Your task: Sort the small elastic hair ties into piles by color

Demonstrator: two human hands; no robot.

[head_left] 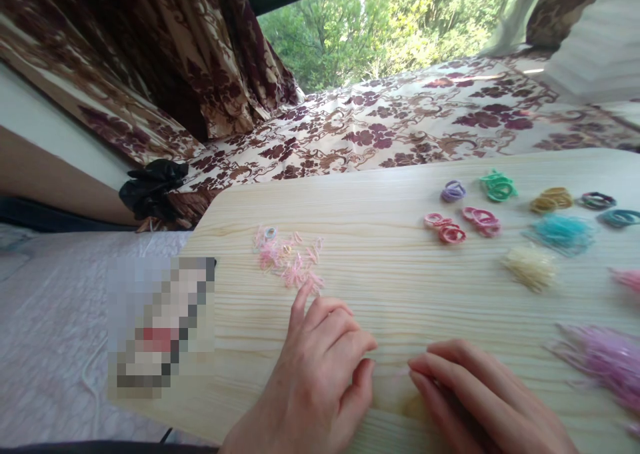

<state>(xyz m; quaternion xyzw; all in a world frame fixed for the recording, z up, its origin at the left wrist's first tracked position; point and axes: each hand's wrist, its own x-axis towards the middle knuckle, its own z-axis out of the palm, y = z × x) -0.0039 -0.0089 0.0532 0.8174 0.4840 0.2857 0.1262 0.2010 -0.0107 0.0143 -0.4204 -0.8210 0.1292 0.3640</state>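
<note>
My left hand [320, 357] rests low over the wooden table, fingers loosely bent. Its little finger stretches out to the edge of a loose heap of small pink elastic bands [299, 271]. Between its thumb and index finger a narrow gap shows, with nothing visible in it. To the right, my right hand [483, 394] has thumb and fingertips pressed together. A faint, blurred pink elastic band [401, 373] pokes out from that pinch, towards my left hand. Among the heap sits a pale blue ring-shaped piece [271, 233].
Hair ties lie at the back right of the table [370, 207]: purple [453, 191], green [499, 186], red [445, 229] and mustard [551, 200]. Nearer are bundles of turquoise [563, 232], cream [530, 267] and lilac bands [607, 361]. A pixelated object [167, 327] covers the left edge.
</note>
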